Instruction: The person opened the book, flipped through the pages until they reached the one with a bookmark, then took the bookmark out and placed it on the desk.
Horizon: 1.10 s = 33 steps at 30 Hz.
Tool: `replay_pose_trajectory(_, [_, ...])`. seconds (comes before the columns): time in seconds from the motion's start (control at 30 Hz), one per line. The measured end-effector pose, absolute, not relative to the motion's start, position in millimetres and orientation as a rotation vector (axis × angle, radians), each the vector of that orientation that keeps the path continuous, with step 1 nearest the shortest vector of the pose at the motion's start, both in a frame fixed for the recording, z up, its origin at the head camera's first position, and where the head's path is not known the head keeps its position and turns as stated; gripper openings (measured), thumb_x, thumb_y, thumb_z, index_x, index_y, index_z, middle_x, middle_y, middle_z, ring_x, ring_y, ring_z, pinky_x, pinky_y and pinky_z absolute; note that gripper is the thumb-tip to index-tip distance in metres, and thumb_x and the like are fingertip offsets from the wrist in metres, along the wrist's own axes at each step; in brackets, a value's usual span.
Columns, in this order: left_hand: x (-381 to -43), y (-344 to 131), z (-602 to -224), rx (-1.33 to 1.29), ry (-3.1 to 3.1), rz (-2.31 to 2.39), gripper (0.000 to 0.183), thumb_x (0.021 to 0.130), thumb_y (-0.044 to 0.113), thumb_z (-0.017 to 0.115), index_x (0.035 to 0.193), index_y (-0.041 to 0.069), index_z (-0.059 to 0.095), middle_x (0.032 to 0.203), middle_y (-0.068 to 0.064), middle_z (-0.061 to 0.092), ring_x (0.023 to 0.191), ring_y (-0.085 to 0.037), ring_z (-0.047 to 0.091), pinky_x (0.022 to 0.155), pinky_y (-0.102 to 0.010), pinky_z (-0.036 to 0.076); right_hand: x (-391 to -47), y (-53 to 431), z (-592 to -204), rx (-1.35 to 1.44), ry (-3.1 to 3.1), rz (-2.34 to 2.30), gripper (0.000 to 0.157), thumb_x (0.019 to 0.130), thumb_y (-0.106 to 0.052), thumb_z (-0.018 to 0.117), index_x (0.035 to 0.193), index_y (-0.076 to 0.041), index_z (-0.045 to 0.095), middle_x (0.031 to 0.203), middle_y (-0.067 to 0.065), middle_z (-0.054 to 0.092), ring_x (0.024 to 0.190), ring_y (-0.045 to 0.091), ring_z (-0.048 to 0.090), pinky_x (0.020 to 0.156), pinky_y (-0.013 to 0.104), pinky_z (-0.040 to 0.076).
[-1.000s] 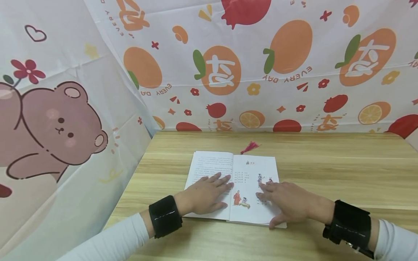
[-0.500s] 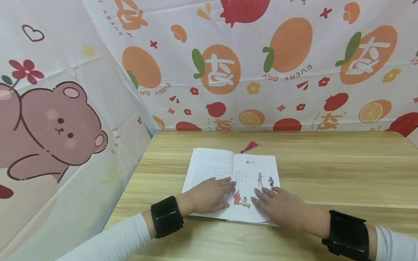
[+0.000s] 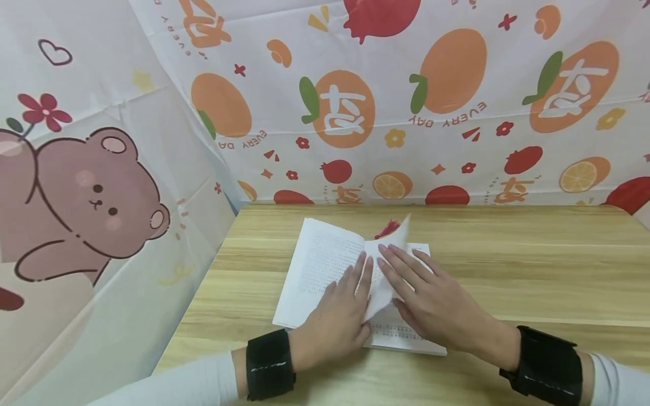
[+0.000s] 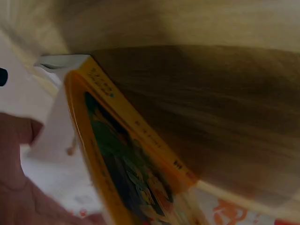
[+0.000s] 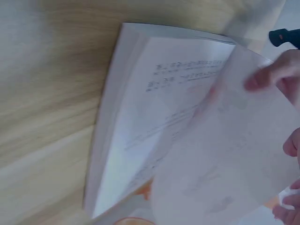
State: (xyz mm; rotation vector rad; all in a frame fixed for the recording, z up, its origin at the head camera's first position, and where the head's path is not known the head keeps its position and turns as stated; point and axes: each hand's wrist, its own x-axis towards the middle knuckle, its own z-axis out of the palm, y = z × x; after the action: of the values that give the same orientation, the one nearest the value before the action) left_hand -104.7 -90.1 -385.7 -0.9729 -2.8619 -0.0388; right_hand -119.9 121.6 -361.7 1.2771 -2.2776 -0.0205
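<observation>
An open book [image 3: 310, 276] with printed pages lies on the wooden table. One page [image 3: 382, 296] stands lifted and curved near the middle of the book. My right hand [image 3: 444, 301] presses against its right side with long, straight fingers. On the left page near the fold rests my left hand [image 3: 335, 318], its fingers straight and pointing away from me. The left wrist view shows the book's orange illustrated cover [image 4: 131, 154] and spine, tilted above the table. From the right wrist view, the raised page [image 5: 225, 150] hangs over the printed page [image 5: 154, 108] beneath it.
A pink-red tassel [image 3: 388, 228] pokes out past the book's far edge, partly behind the raised page. Behind the wooden table [image 3: 533, 270] hangs a fruit-print cloth [image 3: 396, 107]. Another cloth with a bear [image 3: 101, 192] hangs at the left.
My right hand has lifted the illustrated right-hand page and swung it leftward, uncovering print below. My left hand has moved toward the fold, and the book's left side has tilted up.
</observation>
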Motion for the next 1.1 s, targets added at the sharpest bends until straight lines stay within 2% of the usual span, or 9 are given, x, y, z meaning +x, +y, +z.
replay_pose_trajectory(0.07, [-101.6,-90.7,-378.6,-0.94,-2.766,0.025,0.105,0.074,0.03,0.064,0.143,0.007,-0.011,0.151,-0.017,-0.012,0.132,-0.037,0.009,0.095,-0.059,0.036,-120.5,124.3,-365.1,1.239,-2.306,0.016,0.073,0.08,-0.027,0.054,0.14,0.001,0.024,0.146,0.018,0.028,0.132,0.028,0.017,0.101,0.053,0.033])
replay_pose_trajectory(0.13, [-100.4,-92.5,-371.4,-0.943,-2.665,0.157,0.108,0.07,0.029,0.07,0.144,0.013,-0.007,0.151,-0.016,-0.015,0.133,-0.037,-0.002,0.1,-0.062,0.028,-120.7,127.5,-369.9,1.21,-2.354,0.022,0.073,0.08,-0.029,0.056,0.139,0.001,0.026,0.145,0.019,0.03,0.131,0.029,0.02,0.099,0.054,0.035])
replay_pose_trajectory(0.23, [-101.5,-97.7,-364.9,-0.969,-2.535,0.481,0.099,0.069,0.032,0.072,0.145,0.017,0.012,0.152,-0.015,-0.011,0.132,-0.038,-0.009,0.103,-0.063,0.021,-118.8,131.6,-379.0,1.2,-2.463,-0.004,0.069,0.08,-0.035,0.057,0.136,0.0,0.035,0.142,0.02,0.035,0.128,0.029,0.028,0.096,0.053,0.039])
replay_pose_trajectory(0.37, [-107.5,-107.2,-371.6,-1.127,-2.48,0.734,0.072,0.076,0.033,0.066,0.139,0.021,0.034,0.153,-0.01,0.008,0.134,-0.034,0.002,0.104,-0.055,0.026,-113.8,136.7,-389.3,1.258,-2.632,-0.014,0.065,0.081,-0.044,0.057,0.127,0.0,0.047,0.135,0.02,0.045,0.119,0.03,0.041,0.09,0.05,0.045])
replay_pose_trajectory(0.47, [-112.3,-115.2,-382.3,-1.315,-2.619,0.651,0.064,0.081,0.027,0.06,0.139,0.024,0.035,0.15,-0.004,0.023,0.132,-0.03,0.016,0.101,-0.048,0.035,-111.9,139.8,-392.6,1.305,-2.736,0.062,0.066,0.078,-0.051,0.059,0.12,0.0,0.053,0.129,0.021,0.051,0.111,0.03,0.048,0.084,0.05,0.049])
replay_pose_trajectory(0.57, [-117.0,-121.4,-387.7,-1.382,-2.814,0.495,0.058,0.086,0.028,0.051,0.14,0.02,0.032,0.147,-0.002,0.03,0.129,-0.03,0.024,0.098,-0.047,0.038,-112.3,142.2,-392.5,1.315,-2.85,0.152,0.075,0.073,-0.058,0.06,0.121,-0.001,0.053,0.129,0.02,0.051,0.111,0.031,0.048,0.082,0.051,0.049])
replay_pose_trajectory(0.7, [-123.5,-124.6,-384.7,-1.324,-2.954,0.354,0.058,0.089,0.045,0.042,0.139,0.017,0.035,0.146,-0.005,0.034,0.127,-0.031,0.028,0.098,-0.049,0.039,-113.4,144.1,-390.0,1.306,-2.963,0.224,0.09,0.065,-0.065,0.063,0.126,-0.002,0.049,0.133,0.022,0.046,0.115,0.034,0.044,0.084,0.054,0.048])
replay_pose_trajectory(0.8, [-126.1,-124.9,-381.3,-1.314,-2.988,0.317,0.063,0.087,0.053,0.043,0.139,0.018,0.035,0.145,-0.006,0.034,0.127,-0.03,0.03,0.097,-0.049,0.04,-114.5,145.2,-388.9,1.296,-2.99,0.24,0.092,0.062,-0.065,0.064,0.127,-0.003,0.048,0.134,0.021,0.045,0.115,0.034,0.043,0.084,0.054,0.047])
replay_pose_trajectory(1.1, [-127.8,-125.9,-382.7,-1.304,-3.031,0.276,0.065,0.086,0.054,0.044,0.14,0.02,0.033,0.147,-0.006,0.031,0.128,-0.03,0.028,0.098,-0.051,0.038,-120.2,148.1,-387.2,1.29,-3.01,0.268,0.092,0.059,-0.07,0.062,0.126,-0.008,0.051,0.133,0.017,0.048,0.115,0.03,0.044,0.085,0.055,0.046])
